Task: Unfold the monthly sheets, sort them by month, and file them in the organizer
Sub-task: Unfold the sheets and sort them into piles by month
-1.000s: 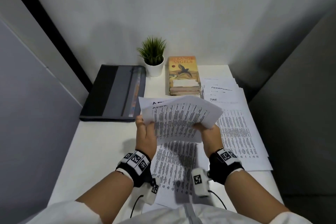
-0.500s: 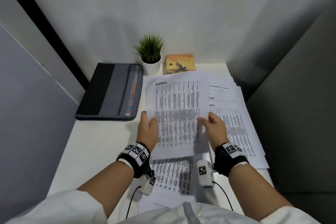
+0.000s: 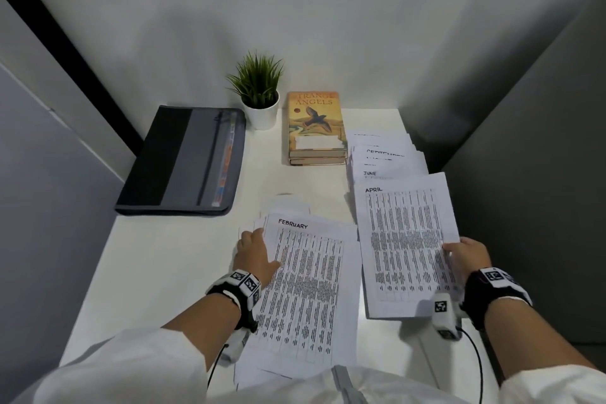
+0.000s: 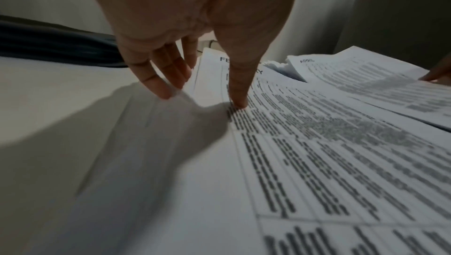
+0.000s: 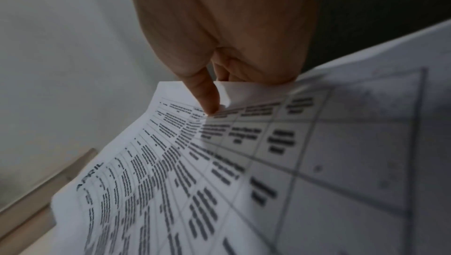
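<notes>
Right hand (image 3: 467, 254) pinches lengthwise APRIL sheet (image 3: 406, 249), heading away; left hand (image 3: 254, 254) flat on FEBRUARY sheet (image 3: 308, 292).

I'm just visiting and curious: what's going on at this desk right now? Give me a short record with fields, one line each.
Left hand: fingers at the left edge of the February sheet, thumb pressing on it
Right hand: pinches the right edge of the April sheet
Sorted pile: behind the April sheet, headings June and September partly readable
Organizer: closed, far left of the desk
Other items: potted plant, stacked books at the back
</notes>
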### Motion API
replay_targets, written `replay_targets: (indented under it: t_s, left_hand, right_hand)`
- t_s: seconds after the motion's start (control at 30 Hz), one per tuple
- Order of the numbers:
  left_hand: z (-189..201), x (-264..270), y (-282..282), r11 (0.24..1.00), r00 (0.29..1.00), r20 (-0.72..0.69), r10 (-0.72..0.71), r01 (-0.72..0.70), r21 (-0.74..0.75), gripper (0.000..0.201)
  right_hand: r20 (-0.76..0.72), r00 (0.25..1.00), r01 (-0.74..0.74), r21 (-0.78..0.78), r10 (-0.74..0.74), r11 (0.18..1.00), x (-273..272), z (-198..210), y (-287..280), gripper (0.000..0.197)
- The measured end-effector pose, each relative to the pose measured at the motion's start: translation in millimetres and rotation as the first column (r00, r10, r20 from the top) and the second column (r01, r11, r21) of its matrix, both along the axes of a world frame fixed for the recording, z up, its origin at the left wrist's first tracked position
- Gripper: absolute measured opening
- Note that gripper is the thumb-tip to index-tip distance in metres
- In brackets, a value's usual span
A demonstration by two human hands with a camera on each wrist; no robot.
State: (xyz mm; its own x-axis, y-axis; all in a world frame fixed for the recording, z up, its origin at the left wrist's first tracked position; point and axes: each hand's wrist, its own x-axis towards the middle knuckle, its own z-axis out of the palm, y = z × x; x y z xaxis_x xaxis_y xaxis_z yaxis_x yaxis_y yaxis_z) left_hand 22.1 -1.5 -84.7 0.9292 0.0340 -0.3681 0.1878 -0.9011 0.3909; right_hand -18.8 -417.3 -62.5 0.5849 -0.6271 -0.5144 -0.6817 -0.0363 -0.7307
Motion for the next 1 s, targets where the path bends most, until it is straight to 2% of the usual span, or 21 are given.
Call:
replay_targets:
  t_s: [0.1,0.17,0.23,0.3,0.37,0.43,0.5,0.57,0.67,0.73,0.77,0.8,0.9,1.0]
  left_hand:
    - [0,-5,2,0.999,0.999,-0.009,0.038,-0.038,-0.028,0.086]
    - [2,-8,3,0.997,0.998,-0.005,0.06,-0.06,-0.046,0.076]
    - [5,-12,4,0.997,0.998,0.028,0.056,-0.055,-0.051,0.06]
    - [8,-14,6,0.996,0.993,0.096,0.062,-0.056,-0.068,0.035]
    - [12,-14,8,0.991,0.983,0.161,0.083,-0.065,-0.115,0.016]
    - [14,-12,10,0.977,0.974,0.202,0.103,-0.061,-0.206,0.013]
    - [16,-12,12,0.952,0.969,0.214,0.123,-0.055,-0.302,0.014]
    - [18,-15,15,0.933,0.973,0.202,0.116,-0.037,-0.359,0.017]
    - [21,-23,19,0.936,0.982,0.187,0.037,0.031,-0.35,0.028]
    - [23,-28,20,0.946,0.982,0.185,-0.021,0.079,-0.315,0.031]
    - [23,-30,20,0.947,0.982,0.183,-0.032,0.089,-0.308,0.027]
    - [23,-33,20,0.948,0.984,0.175,-0.031,0.085,-0.306,0.022]
    - [21,-40,23,0.944,0.992,0.128,0.017,0.026,-0.329,0.008]
    - [20,-46,25,0.94,0.993,0.115,0.009,0.031,-0.339,0.008]
  right_hand:
    - [-0.091,0.993,-0.077,-0.079,0.07,0.994,7,-7,-2,0.011]
    - [-0.163,0.979,-0.145,-0.145,0.121,0.979,11,-8,1,0.014]
    - [-0.218,0.963,-0.203,-0.22,0.155,0.954,14,-7,5,0.023]
    - [-0.256,0.953,-0.238,-0.293,0.164,0.926,15,-3,12,0.033]
    - [-0.327,0.934,-0.284,-0.425,0.146,0.86,17,6,24,0.043]
    - [-0.348,0.925,-0.322,-0.51,0.151,0.798,23,17,46,0.05]
    - [-0.307,0.915,-0.392,-0.516,0.263,0.762,31,26,79,0.049]
    - [-0.25,0.848,-0.526,-0.512,0.468,0.679,34,32,119,0.043]
    - [-0.126,0.637,-0.69,-0.533,0.761,0.49,34,31,180,0.038]
    - [-0.113,0.492,-0.755,-0.55,0.863,0.358,34,28,211,0.037]
    - [-0.12,0.445,-0.77,-0.557,0.888,0.31,35,27,221,0.034]
    - [-0.106,0.423,-0.773,-0.561,0.9,0.297,35,25,228,0.029]
    - [0.019,0.434,-0.767,-0.515,0.901,0.381,33,21,236,0.01]
    - [0.02,0.409,-0.774,-0.521,0.912,0.359,27,15,236,0.015]
